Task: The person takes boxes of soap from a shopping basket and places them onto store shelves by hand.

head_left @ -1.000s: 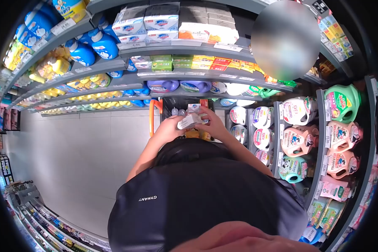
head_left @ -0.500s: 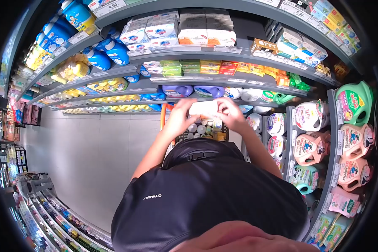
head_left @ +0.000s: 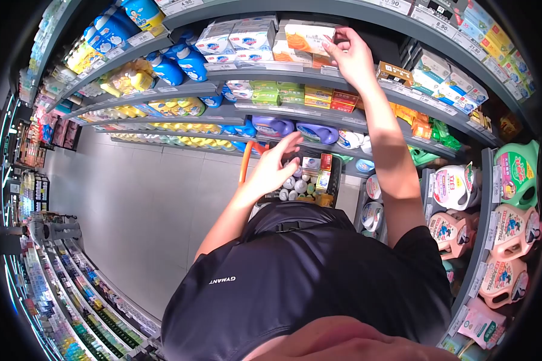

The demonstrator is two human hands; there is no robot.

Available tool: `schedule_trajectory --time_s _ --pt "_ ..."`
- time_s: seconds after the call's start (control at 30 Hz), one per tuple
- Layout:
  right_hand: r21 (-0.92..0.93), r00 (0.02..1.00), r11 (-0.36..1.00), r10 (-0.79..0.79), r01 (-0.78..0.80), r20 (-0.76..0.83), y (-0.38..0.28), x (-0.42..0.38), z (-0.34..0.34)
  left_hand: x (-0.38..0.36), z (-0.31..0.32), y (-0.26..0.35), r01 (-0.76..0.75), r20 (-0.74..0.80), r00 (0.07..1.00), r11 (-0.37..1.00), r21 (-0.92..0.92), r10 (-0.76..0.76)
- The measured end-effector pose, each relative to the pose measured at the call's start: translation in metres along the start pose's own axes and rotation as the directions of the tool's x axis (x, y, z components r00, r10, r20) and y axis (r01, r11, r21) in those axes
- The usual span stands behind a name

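Observation:
My right hand (head_left: 350, 57) reaches up to the shelf and pinches the right end of a white and orange soap box (head_left: 308, 40). This box overlaps the similar orange-and-white boxes (head_left: 283, 53) behind it on the shelf. To its left sit stacked white soap packs (head_left: 244, 36) with blue labels. Lower down, my left hand (head_left: 275, 167) is held with its fingers spread and nothing in it, beside a black shopping basket (head_left: 337, 180). Inside the basket are several white-topped containers (head_left: 292, 188) and some small boxes (head_left: 311, 164).
An orange bar (head_left: 245, 162) rises at the basket's left. Lower shelves hold green, yellow and red boxes (head_left: 292, 91) and purple bottles (head_left: 317, 133). Big detergent jugs (head_left: 517, 174) line the right side. Grey floor (head_left: 144, 204) stretches left, with another person (head_left: 54, 228) far off.
Both hands were together on a white box above the basket. My right hand has since gone up to the shelf with a box, while my left hand has opened and dropped slightly.

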State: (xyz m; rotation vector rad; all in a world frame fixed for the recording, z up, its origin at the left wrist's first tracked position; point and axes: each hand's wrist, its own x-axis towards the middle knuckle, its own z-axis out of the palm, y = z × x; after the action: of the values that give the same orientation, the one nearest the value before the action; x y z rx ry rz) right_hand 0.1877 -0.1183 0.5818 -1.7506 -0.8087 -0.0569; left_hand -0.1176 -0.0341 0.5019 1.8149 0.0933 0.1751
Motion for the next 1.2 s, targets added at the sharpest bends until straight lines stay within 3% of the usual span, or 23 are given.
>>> schedule_trajectory --time_s 0.07,0.17,0.2,0.33,0.57,0.6,0.63,0.7,0.73,0.77,0.83,0.87,0.9,0.93,0.97,1.0,1.03,1.07,1.1,1.17,1.2 --pt "-0.232 0.995 0.97 0.09 -0.078 0.039 0.0 0.023 -0.002 -0.013 0.001 -0.012 0.033 0.009 0.999 0.999 -0.014 -0.033" --pt "-0.278 0.998 0.958 -0.064 0.068 0.022 0.012 0.043 0.01 -0.037 0.004 -0.024 0.16 -0.019 0.987 0.984 -0.075 -0.162" --pt "-0.313 0.999 0.949 -0.022 0.032 0.037 0.014 0.047 0.015 -0.045 0.006 -0.033 0.187 -0.045 0.98 0.978 -0.091 -0.192" --pt "-0.181 0.994 0.982 -0.036 0.055 0.108 0.049 0.067 0.033 -0.072 0.011 -0.05 0.253 -0.082 0.96 0.952 -0.172 -0.269" --pt "-0.228 0.975 0.948 -0.213 0.22 0.056 0.055 0.067 0.045 -0.098 0.012 -0.074 0.328 -0.019 0.942 0.928 -0.179 -0.336" --pt "-0.155 0.986 0.977 -0.135 0.149 0.098 0.025 0.051 0.035 -0.099 0.012 -0.076 0.329 -0.015 0.941 0.924 -0.194 -0.339" --pt "-0.272 0.993 0.961 -0.026 0.057 0.116 0.02 0.051 0.029 -0.1 0.012 -0.079 0.334 -0.009 0.939 0.919 -0.211 -0.344" --pt "-0.276 0.995 0.957 -0.1 0.094 -0.009 0.001 0.028 0.026 -0.104 0.006 -0.084 0.381 0.055 0.924 0.904 -0.195 -0.378" --pt "-0.112 0.995 0.989 0.094 -0.096 -0.025 -0.026 0.011 0.023 -0.104 0.004 -0.082 0.401 0.047 0.916 0.898 -0.182 -0.399" --pt "0.013 0.999 1.0 0.006 -0.006 -0.038 -0.053 -0.019 0.015 -0.106 0.005 -0.082 0.41 0.036 0.911 0.896 -0.167 -0.411" --pt "0.402 0.99 0.908 -0.078 0.12 -0.118 0.003 -0.035 0.035 -0.112 0.001 -0.095 0.411 0.015 0.909 0.89 -0.195 -0.417" --pt "0.45 0.992 0.885 -0.084 0.119 -0.099 0.014 -0.055 0.038 -0.119 -0.001 -0.099 0.419 0.006 0.904 0.883 -0.21 -0.428" --pt "0.137 0.99 0.981 0.132 -0.137 0.044 0.009 -0.09 0.032 -0.122 -0.004 -0.101 0.448 0.01 0.891 0.873 -0.195 -0.454" --pt "0.383 1.0 0.924 0.004 -0.007 0.008 0.027 -0.117 0.048 -0.122 -0.007 -0.102 0.476 0.016 0.876 0.861 -0.179 -0.481" --pt "0.36 0.988 0.925 0.075 -0.12 0.136 0.05 -0.151 0.056 -0.126 -0.009 -0.102 0.505 0.024 0.861 0.848 -0.158 -0.508" --pt "0.244 0.927 0.919 0.235 -0.31 0.294 0.088 -0.183 0.064 -0.129 -0.013 -0.103 0.527 0.043 0.848 0.829 -0.187 -0.529" --pt "0.437 0.852 0.737 0.386 -0.516 0.355 0.119 -0.225 0.082 -0.132 -0.019 -0.108 0.546 0.048 0.835 0.816 -0.188 -0.548" --pt "0.341 0.747 0.668 0.545 -0.661 0.38 0.144 -0.264 0.095 -0.137 -0.023 -0.116 0.567 0.055 0.821 0.802 -0.186 -0.568" --pt "0.415 0.626 0.473 0.654 -0.777 0.425 0.193 -0.318 0.107 -0.141 -0.027 -0.119 0.59 0.065 0.805 0.786 -0.184 -0.59" --pt "0.31 0.194 0.047 0.864 -0.949 0.465 0.209 -0.369 0.117 -0.144 -0.035 -0.116 0.618 0.064 0.783 0.762 -0.195 -0.619" --pt "0.27 0.167 0.048 0.883 -0.962 0.439 0.231 -0.396 0.128 -0.147 -0.041 -0.118 0.627 0.065 0.776 0.757 -0.186 -0.627"
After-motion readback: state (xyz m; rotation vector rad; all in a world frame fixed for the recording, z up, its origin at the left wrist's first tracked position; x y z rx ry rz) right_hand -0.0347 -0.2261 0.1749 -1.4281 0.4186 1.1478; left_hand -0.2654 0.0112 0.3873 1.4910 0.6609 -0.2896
